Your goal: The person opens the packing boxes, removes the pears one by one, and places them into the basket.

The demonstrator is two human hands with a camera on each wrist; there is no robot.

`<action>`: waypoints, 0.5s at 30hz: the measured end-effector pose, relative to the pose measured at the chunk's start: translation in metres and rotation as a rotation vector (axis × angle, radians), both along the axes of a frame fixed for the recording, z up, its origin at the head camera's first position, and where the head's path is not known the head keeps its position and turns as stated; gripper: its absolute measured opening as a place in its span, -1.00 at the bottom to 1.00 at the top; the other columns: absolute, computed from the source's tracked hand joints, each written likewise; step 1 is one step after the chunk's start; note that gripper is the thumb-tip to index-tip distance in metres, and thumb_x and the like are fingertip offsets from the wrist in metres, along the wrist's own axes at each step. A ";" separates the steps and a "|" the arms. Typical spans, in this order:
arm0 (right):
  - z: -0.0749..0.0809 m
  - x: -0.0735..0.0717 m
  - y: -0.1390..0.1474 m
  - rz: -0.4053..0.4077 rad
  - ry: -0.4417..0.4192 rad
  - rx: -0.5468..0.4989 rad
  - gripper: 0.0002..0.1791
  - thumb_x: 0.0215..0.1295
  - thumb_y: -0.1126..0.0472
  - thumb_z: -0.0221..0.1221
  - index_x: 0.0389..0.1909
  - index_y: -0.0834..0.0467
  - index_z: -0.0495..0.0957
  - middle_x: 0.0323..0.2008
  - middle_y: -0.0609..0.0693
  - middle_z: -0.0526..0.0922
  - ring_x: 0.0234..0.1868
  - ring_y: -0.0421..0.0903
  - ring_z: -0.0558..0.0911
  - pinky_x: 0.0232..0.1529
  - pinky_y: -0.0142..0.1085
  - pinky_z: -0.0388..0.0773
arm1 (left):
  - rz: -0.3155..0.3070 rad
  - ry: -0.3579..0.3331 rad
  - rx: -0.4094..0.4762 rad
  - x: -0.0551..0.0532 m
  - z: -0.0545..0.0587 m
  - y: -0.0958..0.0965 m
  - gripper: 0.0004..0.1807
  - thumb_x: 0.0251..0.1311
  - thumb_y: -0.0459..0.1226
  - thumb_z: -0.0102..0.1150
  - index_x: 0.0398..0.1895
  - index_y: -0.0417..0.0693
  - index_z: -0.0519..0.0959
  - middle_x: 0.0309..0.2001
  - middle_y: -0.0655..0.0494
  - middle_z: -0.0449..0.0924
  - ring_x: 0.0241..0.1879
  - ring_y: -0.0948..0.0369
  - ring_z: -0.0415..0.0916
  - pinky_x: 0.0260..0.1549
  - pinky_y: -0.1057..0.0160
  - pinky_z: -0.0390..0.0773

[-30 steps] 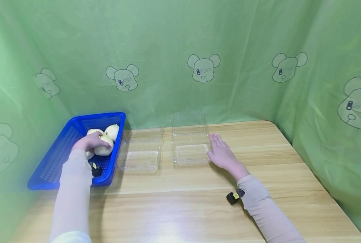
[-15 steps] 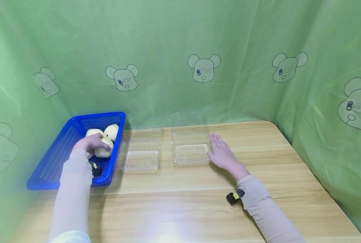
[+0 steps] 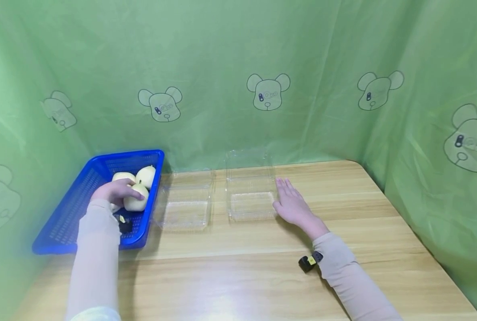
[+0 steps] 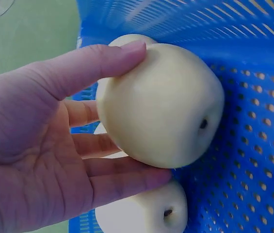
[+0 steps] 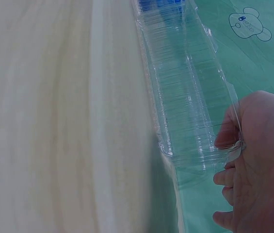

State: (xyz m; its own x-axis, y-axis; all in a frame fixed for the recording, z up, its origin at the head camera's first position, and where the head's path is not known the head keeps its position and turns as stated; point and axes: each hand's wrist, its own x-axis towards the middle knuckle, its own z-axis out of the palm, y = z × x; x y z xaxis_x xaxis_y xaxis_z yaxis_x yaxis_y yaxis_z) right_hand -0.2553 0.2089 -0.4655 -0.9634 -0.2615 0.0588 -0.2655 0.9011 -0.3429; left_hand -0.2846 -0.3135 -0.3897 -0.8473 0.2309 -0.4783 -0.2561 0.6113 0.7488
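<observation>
My left hand (image 3: 115, 191) reaches into the blue plastic basket (image 3: 63, 223) and holds a pale yellow pear (image 4: 163, 107). In the left wrist view its thumb lies on top of the fruit, while the fingers pass behind and below it. Another pear (image 4: 146, 208) shows under the fingers, and two more pears lie at the back of the basket in the head view. My right hand (image 3: 294, 206) lies at the right side of a clear plastic clamshell box (image 3: 250, 200), fingers straight in the head view. The right wrist view shows a thumb right at the box's edge (image 5: 236, 145).
A second clear clamshell box (image 3: 186, 214) stands open between the basket and the first box, whose lid (image 3: 248, 162) is raised toward the curtain. The wooden table (image 3: 238, 276) is enclosed by a green curtain (image 3: 214, 53) at the back and sides.
The head view has shifted very slightly. My left hand stays on the same pear in the basket, and my right hand keeps its place beside the box.
</observation>
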 end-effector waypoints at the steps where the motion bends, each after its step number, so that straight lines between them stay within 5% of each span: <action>1: 0.000 0.000 0.000 0.002 0.002 0.000 -0.21 0.43 0.06 -0.15 0.52 0.32 -0.23 0.55 0.26 -0.16 0.56 0.26 -0.19 0.53 0.15 -0.14 | -0.003 0.002 -0.008 0.001 0.001 -0.001 -0.22 0.19 -0.32 0.18 0.31 -0.48 -0.02 0.05 -0.19 0.33 -0.08 0.12 0.51 0.10 0.04 0.56; 9: 0.001 0.001 -0.001 0.002 -0.002 0.003 -0.21 0.44 0.07 -0.15 0.52 0.31 -0.24 0.55 0.25 -0.17 0.56 0.26 -0.20 0.53 0.14 -0.16 | -0.012 0.063 -0.130 0.001 0.003 -0.009 -0.15 0.25 -0.20 0.17 0.41 -0.47 -0.04 0.34 -0.44 0.10 0.23 -0.17 0.36 0.24 -0.12 0.44; 15: 0.001 0.001 -0.001 0.001 -0.006 0.006 -0.20 0.43 0.06 -0.14 0.52 0.31 -0.24 0.55 0.25 -0.17 0.56 0.26 -0.20 0.53 0.15 -0.15 | 0.013 0.149 -0.153 0.001 0.004 -0.012 -0.23 0.26 -0.20 0.16 0.38 -0.46 0.08 0.37 -0.42 0.10 0.14 -0.11 0.41 0.15 -0.04 0.53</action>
State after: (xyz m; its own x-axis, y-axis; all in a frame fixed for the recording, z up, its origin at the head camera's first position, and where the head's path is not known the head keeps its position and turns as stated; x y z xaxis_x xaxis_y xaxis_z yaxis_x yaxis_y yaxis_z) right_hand -0.2547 0.2084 -0.4649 -0.9634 -0.2629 0.0514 -0.2645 0.9028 -0.3391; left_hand -0.2834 -0.3254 -0.3858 -0.9138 0.1537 -0.3759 -0.1580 0.7180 0.6778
